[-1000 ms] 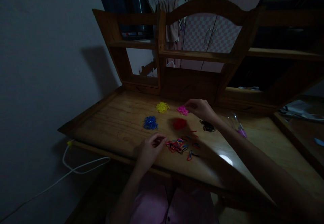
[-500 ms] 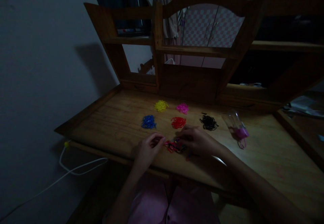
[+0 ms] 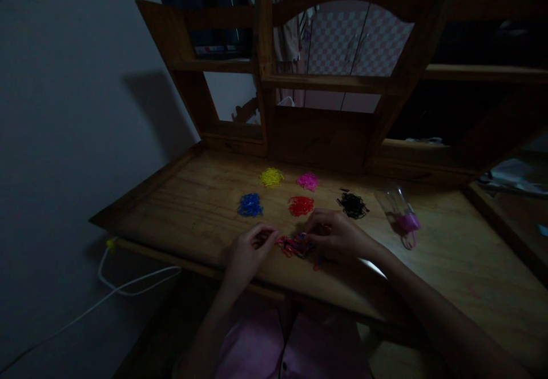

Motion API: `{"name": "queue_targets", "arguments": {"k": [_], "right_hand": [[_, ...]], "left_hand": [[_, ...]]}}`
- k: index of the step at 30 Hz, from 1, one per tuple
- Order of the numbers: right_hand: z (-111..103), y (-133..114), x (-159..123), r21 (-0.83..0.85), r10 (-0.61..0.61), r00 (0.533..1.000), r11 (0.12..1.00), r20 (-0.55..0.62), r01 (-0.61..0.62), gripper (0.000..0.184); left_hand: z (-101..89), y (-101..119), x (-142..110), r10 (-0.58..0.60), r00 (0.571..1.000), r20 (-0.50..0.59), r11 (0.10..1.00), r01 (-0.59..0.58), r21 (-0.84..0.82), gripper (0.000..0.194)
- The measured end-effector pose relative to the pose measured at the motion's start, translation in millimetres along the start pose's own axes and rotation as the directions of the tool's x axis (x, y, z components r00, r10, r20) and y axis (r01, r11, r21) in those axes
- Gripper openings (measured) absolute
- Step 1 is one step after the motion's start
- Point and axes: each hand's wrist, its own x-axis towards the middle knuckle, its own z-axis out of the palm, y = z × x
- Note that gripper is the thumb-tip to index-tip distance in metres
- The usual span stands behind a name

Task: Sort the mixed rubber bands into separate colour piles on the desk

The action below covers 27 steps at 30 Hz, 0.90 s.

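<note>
A mixed pile of small coloured rubber bands (image 3: 291,245), mostly red with some black and blue, lies near the front of the wooden desk. At its left edge is my left hand (image 3: 252,252), thumb and forefinger pinched together; whatever is between them is too small to make out. My right hand (image 3: 336,233) reaches over the pile's right side with its fingers closed, fingertips down among the bands. Behind sit single-colour heaps: blue bands (image 3: 250,205), red bands (image 3: 301,205), yellow bands (image 3: 271,177), pink bands (image 3: 307,181) and black bands (image 3: 353,205).
A clear bottle (image 3: 396,201) with a pink cap and loop lies right of the black heap. The desk's wooden shelf unit (image 3: 325,82) rises at the back. A white cable (image 3: 141,276) hangs off the left front edge, beside the wall (image 3: 64,111).
My right hand has shifted slightly over the mixed pile, its fingers curled a little differently. The left hand keeps its pinch in nearly the same place. The heaps look unchanged.
</note>
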Motion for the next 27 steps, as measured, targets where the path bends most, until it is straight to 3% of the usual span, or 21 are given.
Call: {"name": "queue_targets", "arguments": {"k": [9,27], "right_hand": [[-1.9,0.6,-0.7,0.097,0.033,0.999,0.995,0.004,-0.033,0.018],[-0.3,-0.5,-1.7,0.115,0.047,0.998,0.992,-0.039,-0.042,0.025]], "left_hand": [[0.0,-0.8,-0.7,0.011,1.0,0.006,1.0,-0.011,0.002,0.018],[-0.5,2.4,-1.6,0.015,1.0,0.004,1.0,-0.015,0.011,0.021]]}}
